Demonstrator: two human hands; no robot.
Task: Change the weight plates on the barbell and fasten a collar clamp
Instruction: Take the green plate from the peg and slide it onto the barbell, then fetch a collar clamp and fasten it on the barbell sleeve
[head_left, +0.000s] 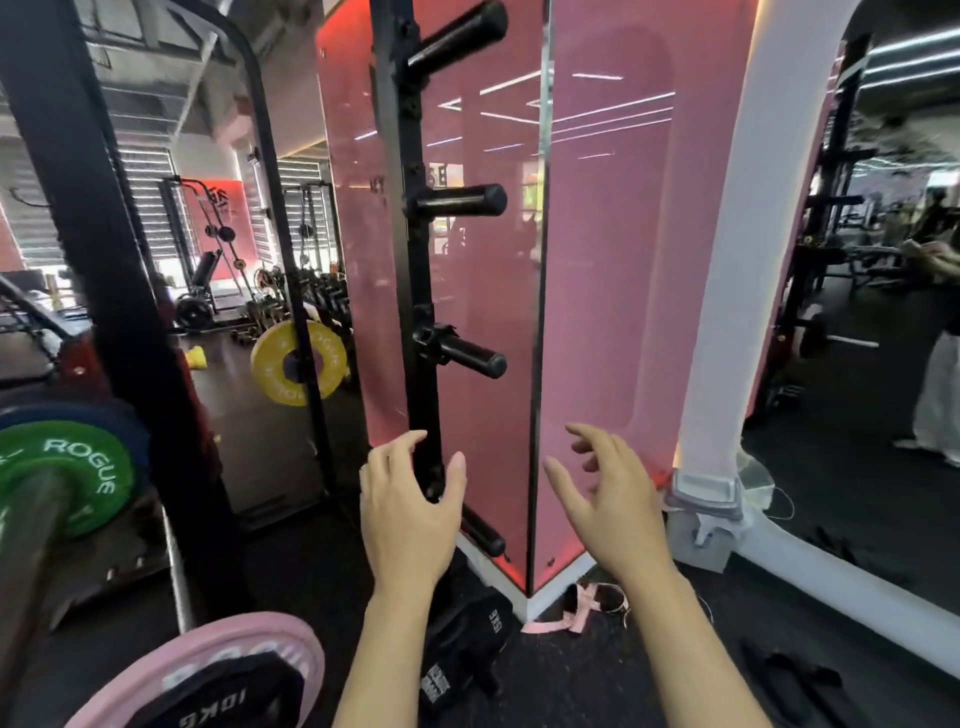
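My left hand (410, 504) and my right hand (608, 499) are both raised in front of me, fingers spread, holding nothing. They hover before a black storage post (415, 249) with several bare horizontal pegs. A black collar clamp (435, 343) sits on the third peg (475, 358), above my left hand. At the far left the barbell sleeve (31, 525) carries a green Rogue plate (78, 473) with a blue plate (122, 421) behind it. A pink plate (208, 670) marked 10KG shows at the bottom left.
A black rack upright (104, 260) stands between the barbell and the post. A yellow plate (296, 364) hangs further back. A pink mirrored pillar (597, 260) rises behind the post. A black bag (467, 644) and pink straps (576, 608) lie on the floor. A person (940, 332) stands at the right.
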